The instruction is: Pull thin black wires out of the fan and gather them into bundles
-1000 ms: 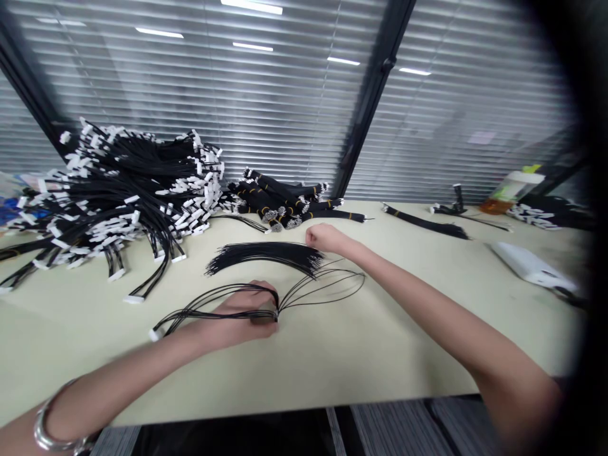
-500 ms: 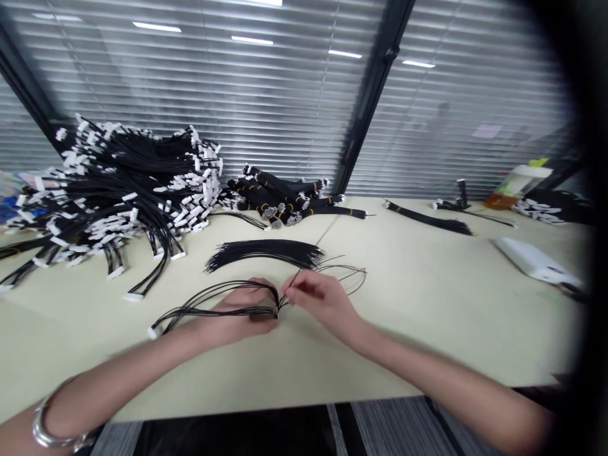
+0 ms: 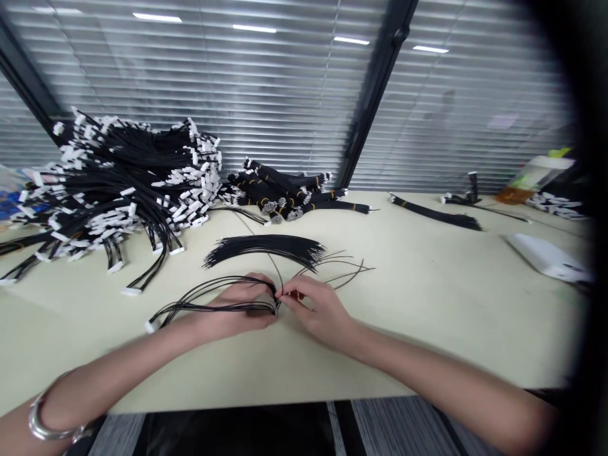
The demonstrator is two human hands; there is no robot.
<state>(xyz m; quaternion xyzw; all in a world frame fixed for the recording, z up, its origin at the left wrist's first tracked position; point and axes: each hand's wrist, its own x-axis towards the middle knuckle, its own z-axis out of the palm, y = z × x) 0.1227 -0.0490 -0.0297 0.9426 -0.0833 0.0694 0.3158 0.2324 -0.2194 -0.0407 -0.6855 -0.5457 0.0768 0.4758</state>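
Note:
My left hand is closed around one end of a wire harness, whose black wires arch back over the wrist to a white connector. The end between my fingertips is mostly hidden. My right hand pinches a single thin black wire right beside the held end; its tail stands up and leans away to the back left. More loose wires stick out behind the right hand. Just beyond both hands lies a flat bundle of cut black wires.
A large heap of black harnesses with white connectors fills the back left. Taped wire bundles are stacked at the back middle, with another bundle to their right. A white box-shaped device and a plastic container stand at the right.
My right hand has moved slightly left and down, up against the end held in my left hand. The pinched wire's tail now leans to the back left. The view has shifted slightly.

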